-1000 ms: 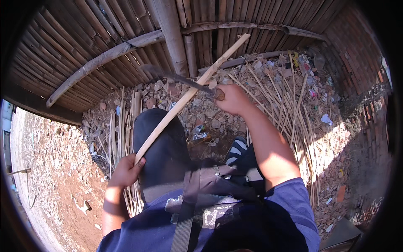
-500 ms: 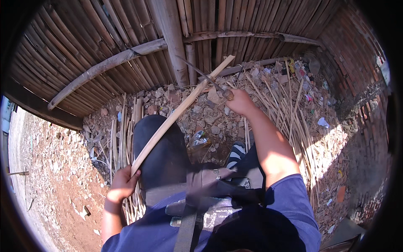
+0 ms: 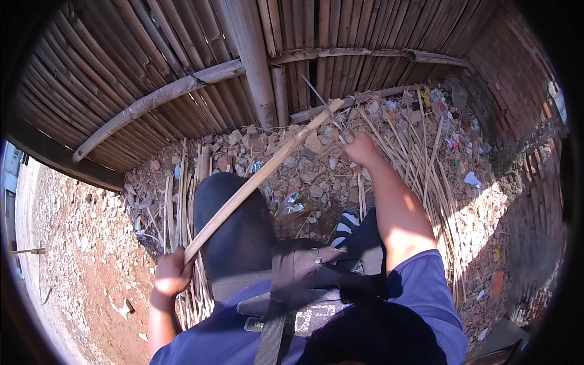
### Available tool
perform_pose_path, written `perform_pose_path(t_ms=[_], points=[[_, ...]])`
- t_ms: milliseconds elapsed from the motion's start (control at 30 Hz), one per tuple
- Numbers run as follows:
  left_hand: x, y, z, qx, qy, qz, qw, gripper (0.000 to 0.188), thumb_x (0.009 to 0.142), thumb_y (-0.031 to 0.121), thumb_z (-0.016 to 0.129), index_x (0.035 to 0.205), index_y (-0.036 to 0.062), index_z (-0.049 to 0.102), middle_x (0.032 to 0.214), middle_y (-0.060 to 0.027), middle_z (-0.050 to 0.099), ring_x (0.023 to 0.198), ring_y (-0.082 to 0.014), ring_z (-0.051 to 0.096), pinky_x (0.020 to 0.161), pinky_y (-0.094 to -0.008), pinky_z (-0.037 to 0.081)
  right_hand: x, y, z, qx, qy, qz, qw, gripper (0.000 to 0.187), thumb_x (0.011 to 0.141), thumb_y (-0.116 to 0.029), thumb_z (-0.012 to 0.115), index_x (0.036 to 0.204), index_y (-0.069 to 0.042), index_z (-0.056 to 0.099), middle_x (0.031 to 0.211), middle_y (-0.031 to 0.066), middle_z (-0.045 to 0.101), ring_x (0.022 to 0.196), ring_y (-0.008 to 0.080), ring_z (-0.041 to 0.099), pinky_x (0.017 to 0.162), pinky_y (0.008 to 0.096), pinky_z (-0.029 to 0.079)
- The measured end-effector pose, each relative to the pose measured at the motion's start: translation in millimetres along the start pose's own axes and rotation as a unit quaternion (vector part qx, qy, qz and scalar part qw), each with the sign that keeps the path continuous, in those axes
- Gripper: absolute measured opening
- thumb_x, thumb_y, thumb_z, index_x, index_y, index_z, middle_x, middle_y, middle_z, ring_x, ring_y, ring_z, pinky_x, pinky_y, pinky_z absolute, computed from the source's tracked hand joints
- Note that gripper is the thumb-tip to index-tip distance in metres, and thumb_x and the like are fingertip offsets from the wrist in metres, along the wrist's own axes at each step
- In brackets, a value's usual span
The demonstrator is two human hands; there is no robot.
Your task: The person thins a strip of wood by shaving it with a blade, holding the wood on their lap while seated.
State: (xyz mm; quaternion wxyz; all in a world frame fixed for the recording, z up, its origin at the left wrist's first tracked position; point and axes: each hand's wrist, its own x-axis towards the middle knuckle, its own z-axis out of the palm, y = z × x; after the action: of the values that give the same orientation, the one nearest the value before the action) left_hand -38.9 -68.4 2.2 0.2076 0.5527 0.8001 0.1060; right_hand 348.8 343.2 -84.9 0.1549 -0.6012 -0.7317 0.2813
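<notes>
My left hand (image 3: pixel 172 274) grips the near end of a long pale bamboo strip (image 3: pixel 261 176) that slants up and to the right across my dark-trousered knee (image 3: pixel 234 225). My right hand (image 3: pixel 360 148) is closed on the handle of a thin-bladed knife (image 3: pixel 319 98). Its blade points up toward the bamboo wall, right beside the strip's far end. A striped shoe (image 3: pixel 345 225) shows between my legs.
A bamboo wall (image 3: pixel 182 55) with a thick upright pole (image 3: pixel 255 61) stands ahead. Rubble and stones (image 3: pixel 304 164) cover the ground in front. Loose bamboo strips (image 3: pixel 426 158) lie at the right, more at the left (image 3: pixel 182 201). A brick wall (image 3: pixel 517 79) stands at the right, bare earth (image 3: pixel 79 267) at the left.
My left hand has slid the strip down toward me, so its far end is lower. My right hand has carried the knife right, then back up against the strip's far end.
</notes>
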Motion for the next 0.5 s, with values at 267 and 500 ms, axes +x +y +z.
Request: perform_pose_path(t_ms=[267, 500], points=[[-8, 2, -1, 0.062, -0.009, -0.025, 0.998, 0.017, 0.088, 0.018, 0.066, 0.086, 0.0027, 0.058, 0.072, -0.0253, 0.064, 0.071, -0.0473, 0.065, 0.066, -0.0542, 0.052, -29, -67, -21, 0.052, 0.001, -0.081, 0.995, 0.042, 0.076, -0.025, 0.07, 0.115, -0.009, 0.07, 0.098, 0.0217, 0.072, 0.094, 0.0392, 0.069, 0.084, 0.0467, 0.054], [-16, -3, 9, 0.093, 0.017, -0.028, 0.995, 0.021, 0.09, 0.018, 0.066, 0.086, 0.0017, 0.054, 0.069, -0.0272, 0.061, 0.069, -0.05, 0.062, 0.061, -0.056, 0.048, -66, -114, -6, -0.168, -0.144, -0.25, 0.942, 0.038, 0.075, -0.024, 0.069, 0.112, -0.013, 0.071, 0.094, 0.0206, 0.071, 0.093, 0.0387, 0.069, 0.084, 0.0484, 0.054]])
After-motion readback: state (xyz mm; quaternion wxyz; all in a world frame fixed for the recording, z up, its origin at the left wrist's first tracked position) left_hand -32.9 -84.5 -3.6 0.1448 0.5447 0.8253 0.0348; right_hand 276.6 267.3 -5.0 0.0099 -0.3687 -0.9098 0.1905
